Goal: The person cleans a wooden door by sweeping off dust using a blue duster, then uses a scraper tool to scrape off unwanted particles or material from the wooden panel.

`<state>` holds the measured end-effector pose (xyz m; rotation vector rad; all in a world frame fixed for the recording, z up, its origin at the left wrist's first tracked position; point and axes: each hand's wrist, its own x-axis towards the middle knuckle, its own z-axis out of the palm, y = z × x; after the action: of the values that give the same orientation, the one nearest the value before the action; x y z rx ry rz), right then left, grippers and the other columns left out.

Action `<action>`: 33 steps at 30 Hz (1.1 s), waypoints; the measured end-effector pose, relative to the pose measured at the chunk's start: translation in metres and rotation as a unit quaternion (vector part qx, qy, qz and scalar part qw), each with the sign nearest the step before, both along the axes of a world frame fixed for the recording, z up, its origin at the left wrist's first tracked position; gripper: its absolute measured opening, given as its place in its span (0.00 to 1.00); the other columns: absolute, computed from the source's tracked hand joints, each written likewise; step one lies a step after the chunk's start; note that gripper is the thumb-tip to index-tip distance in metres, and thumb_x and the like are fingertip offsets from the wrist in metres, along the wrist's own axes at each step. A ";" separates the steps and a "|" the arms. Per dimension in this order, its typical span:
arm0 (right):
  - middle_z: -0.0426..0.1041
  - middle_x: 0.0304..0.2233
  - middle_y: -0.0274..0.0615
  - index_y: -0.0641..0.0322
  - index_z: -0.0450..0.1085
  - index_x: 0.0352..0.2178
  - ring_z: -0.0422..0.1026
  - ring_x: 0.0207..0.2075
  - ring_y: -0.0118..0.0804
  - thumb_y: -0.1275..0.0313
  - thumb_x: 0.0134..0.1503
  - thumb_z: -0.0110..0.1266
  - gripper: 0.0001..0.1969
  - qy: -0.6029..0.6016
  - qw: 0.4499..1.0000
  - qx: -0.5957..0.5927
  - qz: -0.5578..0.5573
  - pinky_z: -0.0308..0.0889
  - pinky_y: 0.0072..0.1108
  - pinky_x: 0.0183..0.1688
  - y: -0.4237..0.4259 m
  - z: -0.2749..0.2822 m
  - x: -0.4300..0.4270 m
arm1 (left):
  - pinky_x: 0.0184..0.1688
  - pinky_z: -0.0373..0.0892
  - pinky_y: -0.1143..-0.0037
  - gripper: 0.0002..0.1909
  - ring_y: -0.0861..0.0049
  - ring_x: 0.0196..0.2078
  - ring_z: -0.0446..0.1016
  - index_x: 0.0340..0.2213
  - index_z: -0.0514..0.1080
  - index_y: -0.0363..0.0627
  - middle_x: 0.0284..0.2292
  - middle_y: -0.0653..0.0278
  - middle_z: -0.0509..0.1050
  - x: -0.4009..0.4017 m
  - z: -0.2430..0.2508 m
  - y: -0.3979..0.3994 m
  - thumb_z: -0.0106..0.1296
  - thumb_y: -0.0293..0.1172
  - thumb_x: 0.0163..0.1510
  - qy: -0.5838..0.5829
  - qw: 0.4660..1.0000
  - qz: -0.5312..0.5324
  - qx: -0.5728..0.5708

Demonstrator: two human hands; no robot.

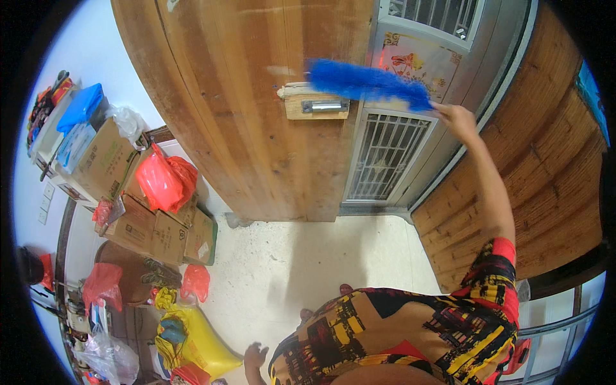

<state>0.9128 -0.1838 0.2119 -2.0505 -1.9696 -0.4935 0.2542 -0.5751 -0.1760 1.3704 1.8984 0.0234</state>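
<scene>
A fluffy blue duster [365, 83] is gripped at its right end by my right hand [455, 120], with that arm stretched up and forward. Its head lies across the view in front of a brown wooden door [240, 144] and a metal security door [423, 82] with a printed panel and grilles. Just below the duster, a metal handle [323, 106] sits on a pale wooden block [294, 108] on the wooden door. My left hand [256, 357] hangs low beside my body, fingers loosely bent and holding nothing. Whether duster and door touch cannot be told.
Cardboard boxes [132, 228] are stacked at the left, with a red plastic bag [166, 178] on top. Below them on the floor stands a yellow sack [204, 337] near several plastic bags. Another wooden panel [519, 192] stands at the right, above a metal rail [558, 322].
</scene>
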 end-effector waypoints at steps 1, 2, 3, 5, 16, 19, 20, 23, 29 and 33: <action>0.73 0.33 0.46 0.39 0.68 0.45 0.72 0.34 0.46 0.68 0.51 0.50 0.18 -0.025 0.997 0.035 0.070 0.66 0.31 0.36 0.029 -0.009 -0.011 | 0.40 0.67 0.65 0.22 0.57 0.38 0.71 0.37 0.69 0.39 0.32 0.48 0.73 0.011 0.005 0.011 0.54 0.44 0.45 0.013 0.999 0.004 0.036; 0.72 0.33 0.48 0.37 0.68 0.45 0.72 0.33 0.48 0.67 0.51 0.49 0.17 -0.052 0.997 -0.015 0.046 0.66 0.34 0.34 0.054 -0.008 -0.041 | 0.39 0.67 0.64 0.21 0.57 0.37 0.71 0.37 0.69 0.39 0.33 0.49 0.72 0.024 0.009 0.023 0.53 0.43 0.46 0.045 0.994 -0.013 0.096; 0.72 0.30 0.49 0.36 0.68 0.45 0.72 0.32 0.48 0.67 0.52 0.47 0.17 -0.047 0.997 -0.008 0.062 0.66 0.34 0.33 0.083 -0.018 -0.052 | 0.39 0.67 0.64 0.21 0.57 0.37 0.71 0.37 0.69 0.40 0.34 0.48 0.72 0.036 0.012 0.042 0.54 0.42 0.46 0.040 0.992 -0.015 0.118; 0.71 0.25 0.49 0.38 0.70 0.42 0.71 0.29 0.48 0.66 0.53 0.46 0.14 -0.069 0.991 -0.004 0.113 0.65 0.35 0.30 0.111 -0.012 -0.098 | 0.37 0.69 0.66 0.20 0.58 0.35 0.72 0.37 0.69 0.38 0.33 0.49 0.72 0.061 0.036 0.071 0.55 0.40 0.46 0.041 0.987 -0.041 0.153; 0.71 0.28 0.49 0.46 0.68 0.45 0.71 0.31 0.46 0.70 0.52 0.51 0.17 -0.006 0.999 -0.019 0.039 0.65 0.30 0.33 -0.031 -0.060 0.093 | 0.40 0.68 0.67 0.21 0.58 0.37 0.72 0.37 0.70 0.39 0.35 0.49 0.73 0.079 -0.041 0.014 0.54 0.43 0.46 -0.012 0.999 -0.048 0.002; 0.72 0.27 0.47 0.48 0.68 0.46 0.71 0.29 0.45 0.71 0.52 0.51 0.17 0.091 0.984 0.106 0.109 0.66 0.27 0.32 -0.061 -0.073 0.126 | 0.40 0.68 0.67 0.22 0.58 0.37 0.72 0.37 0.70 0.39 0.35 0.49 0.73 0.060 -0.067 -0.035 0.53 0.43 0.46 0.039 0.992 -0.097 -0.073; 0.72 0.27 0.47 0.49 0.68 0.46 0.71 0.29 0.44 0.71 0.53 0.51 0.17 0.147 0.975 0.108 0.129 0.65 0.26 0.32 -0.064 -0.072 0.125 | 0.40 0.68 0.67 0.22 0.58 0.37 0.72 0.37 0.70 0.39 0.35 0.49 0.73 0.057 -0.067 -0.041 0.53 0.44 0.46 0.050 0.990 -0.106 -0.084; 0.71 0.26 0.48 0.52 0.68 0.46 0.71 0.28 0.43 0.72 0.53 0.50 0.16 0.194 0.961 0.108 0.167 0.65 0.25 0.32 -0.049 -0.063 0.101 | 0.40 0.68 0.67 0.22 0.58 0.38 0.72 0.37 0.70 0.39 0.35 0.50 0.73 0.047 -0.065 -0.028 0.53 0.44 0.46 0.075 0.991 -0.111 -0.030; 0.71 0.22 0.47 0.48 0.71 0.40 0.70 0.25 0.49 0.68 0.51 0.51 0.13 -0.010 0.985 0.092 0.144 0.64 0.33 0.28 0.033 -0.047 -0.006 | 0.36 0.69 0.69 0.19 0.59 0.33 0.73 0.36 0.70 0.38 0.30 0.51 0.74 0.070 0.008 0.036 0.56 0.38 0.45 -0.053 0.983 0.123 0.126; 0.71 0.21 0.49 0.44 0.72 0.39 0.71 0.22 0.48 0.69 0.50 0.50 0.13 -0.161 0.965 0.075 0.192 0.65 0.33 0.24 0.083 0.002 -0.104 | 0.33 0.69 0.72 0.18 0.64 0.31 0.74 0.36 0.70 0.36 0.28 0.52 0.75 0.069 -0.030 0.002 0.55 0.35 0.46 -0.114 0.974 0.170 0.101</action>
<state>0.8086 -0.1004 0.2137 -1.5171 -2.3556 -0.8958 0.3229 -0.5728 -0.2064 1.1002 1.9482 0.5344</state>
